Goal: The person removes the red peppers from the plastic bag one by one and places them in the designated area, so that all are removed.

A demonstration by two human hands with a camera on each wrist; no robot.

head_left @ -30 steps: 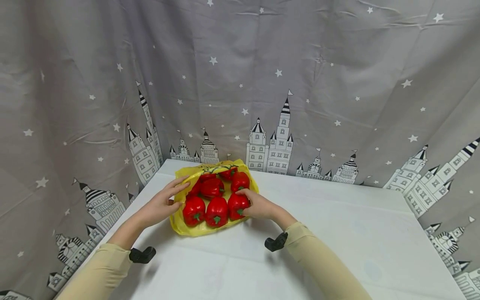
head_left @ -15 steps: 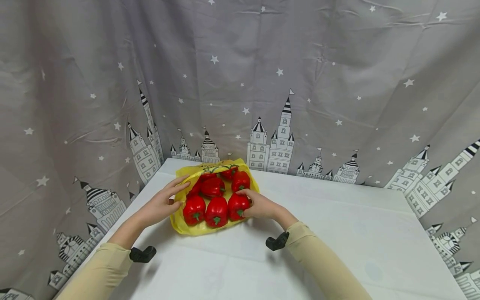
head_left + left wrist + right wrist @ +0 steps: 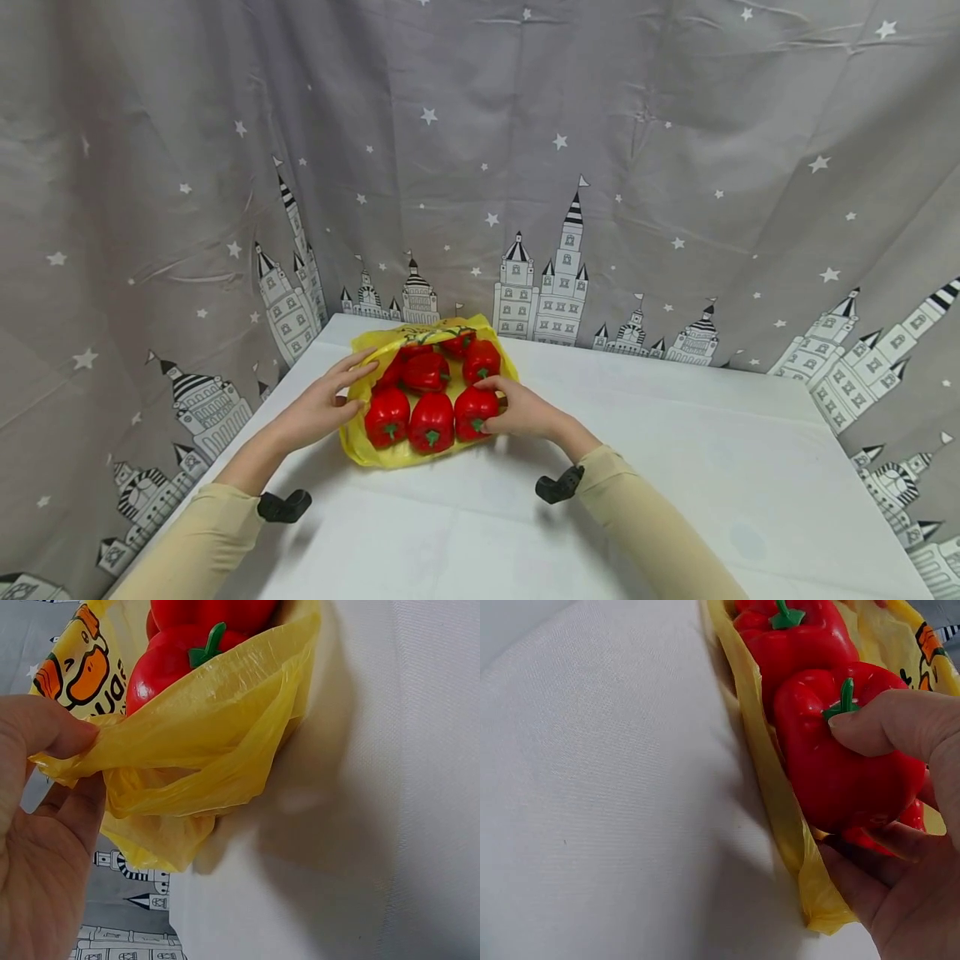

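Note:
A yellow plastic bag [image 3: 358, 448] lies open on the white table [image 3: 675, 467], with several red bell peppers [image 3: 431, 422] in it. My left hand [image 3: 324, 403] is at the bag's left side. In the left wrist view its thumb and fingers [image 3: 66, 729] pinch a fold of the yellow bag [image 3: 217, 727] beside a pepper [image 3: 161, 664]. My right hand [image 3: 520, 410] grips the front right pepper [image 3: 472, 410]. In the right wrist view the thumb [image 3: 885, 720] lies by that pepper's [image 3: 847, 765] green stem, and the fingers curl under it over the bag's edge [image 3: 772, 787].
A grey curtain [image 3: 600, 167] printed with stars and castles hangs close behind and to both sides of the table. The bag sits near the table's far left corner. White tabletop stretches to the right and towards me.

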